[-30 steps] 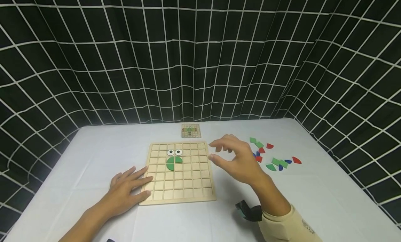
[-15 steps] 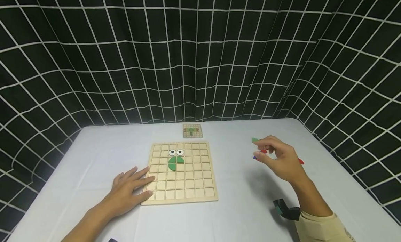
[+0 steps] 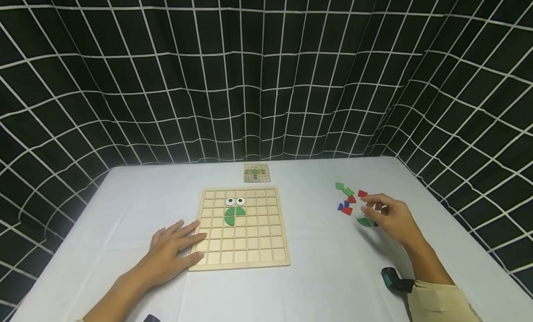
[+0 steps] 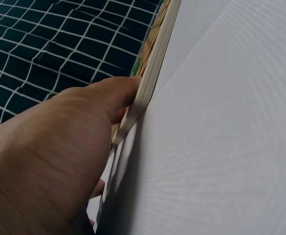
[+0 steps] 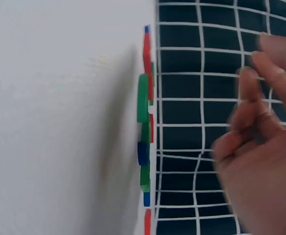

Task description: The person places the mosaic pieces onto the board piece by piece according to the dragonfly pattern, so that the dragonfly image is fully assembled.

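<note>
A wooden grid board (image 3: 254,244) lies in front of me in the head view. It carries two white eye pieces (image 3: 230,201) and several green quarter-circle pieces (image 3: 230,219) below them. My left hand (image 3: 168,253) rests on its left edge with fingers spread; the left wrist view has the thumb (image 4: 116,90) against the rim. Over the loose pieces at the right hovers my right hand (image 3: 391,219), fingers loosely bent, with nothing visible in its grasp. A green quarter-circle (image 3: 363,222) lies just below its thumb. Other pieces are hidden behind that hand.
A small picture card (image 3: 257,173) lies beyond the board. Loose green (image 3: 348,191), red (image 3: 347,211) and blue (image 3: 340,207) pieces are scattered on the white tablecloth (image 3: 308,248). A black curtain with a white grid (image 3: 208,81) stands behind the table.
My right hand has moved from beside the board rightward to the loose pieces, its fingers drawing nearer each other. The left hand has stayed on the board's edge.
</note>
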